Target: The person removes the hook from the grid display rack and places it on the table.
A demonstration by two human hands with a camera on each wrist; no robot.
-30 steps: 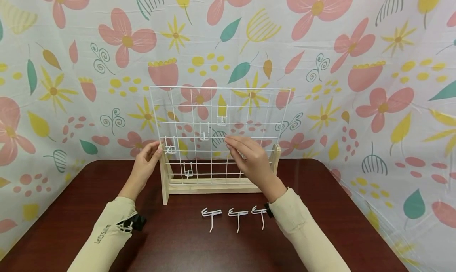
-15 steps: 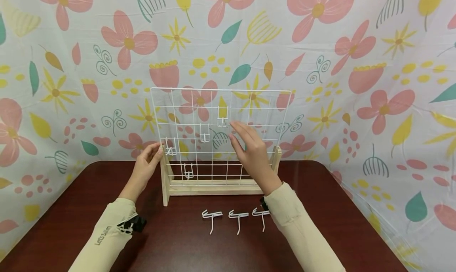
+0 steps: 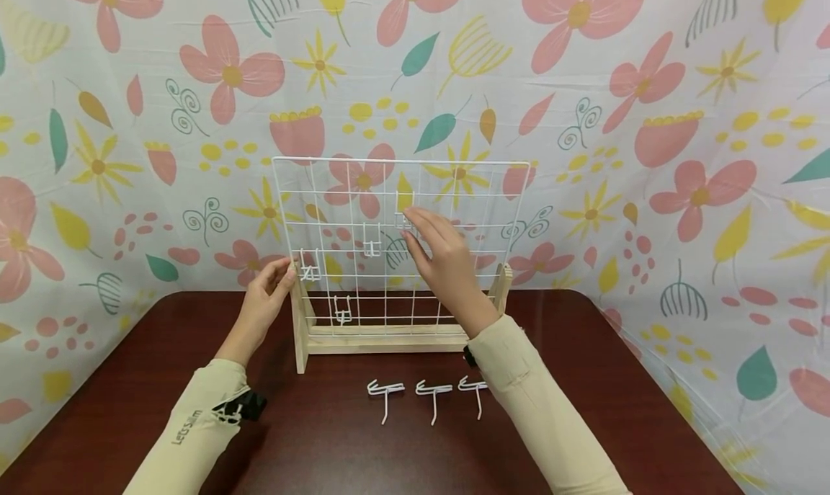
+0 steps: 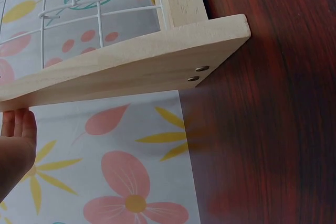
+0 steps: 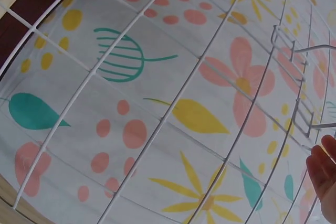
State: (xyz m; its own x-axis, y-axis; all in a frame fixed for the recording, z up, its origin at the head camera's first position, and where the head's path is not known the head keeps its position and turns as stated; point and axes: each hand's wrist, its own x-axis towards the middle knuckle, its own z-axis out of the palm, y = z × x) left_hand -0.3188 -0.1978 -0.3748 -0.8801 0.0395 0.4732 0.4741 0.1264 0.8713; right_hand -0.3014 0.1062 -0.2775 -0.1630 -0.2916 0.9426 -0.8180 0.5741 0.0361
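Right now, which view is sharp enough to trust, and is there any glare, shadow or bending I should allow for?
Head view: sharp, evenly lit, soft sheen on the table. Left wrist view: the wooden stand is crisp; the tabletop below blurs. Right wrist view: the wire grid curves from lens distortion, and the right hand's fingertips at the edge look soft.
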